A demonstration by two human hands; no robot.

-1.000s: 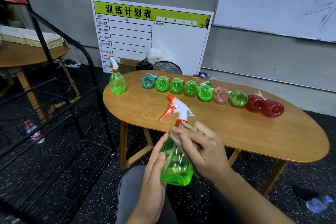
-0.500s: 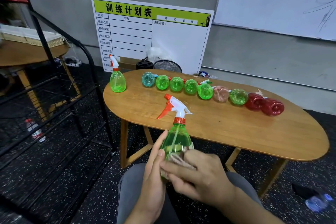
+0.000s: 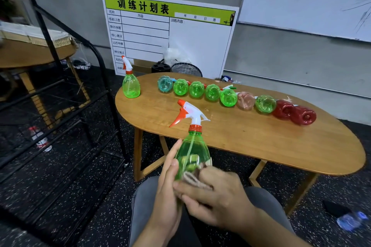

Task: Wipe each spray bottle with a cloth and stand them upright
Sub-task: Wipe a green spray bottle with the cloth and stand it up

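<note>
A green spray bottle point(image 3: 191, 151) with a white and orange trigger head is held upright over my lap, in front of the wooden table point(image 3: 241, 136). My left hand point(image 3: 167, 192) grips its lower body from the left. My right hand point(image 3: 215, 196) holds a beige cloth point(image 3: 193, 177) against the bottle's lower front. Another green spray bottle point(image 3: 130, 85) stands upright at the table's far left. Several bottles lie on their sides in a row, from a teal one point(image 3: 165, 84) through green ones to a red one point(image 3: 304, 115).
A black metal rack point(image 3: 60, 106) stands to the left of the table. A white schedule board point(image 3: 170, 32) leans on the wall behind. A plastic water bottle point(image 3: 351, 221) lies on the floor at right, another point(image 3: 39, 139) at left.
My right hand with the cloth slid down from the bottle's neck to its lower body. The bottle has been raised slightly, its trigger head higher against the table.
</note>
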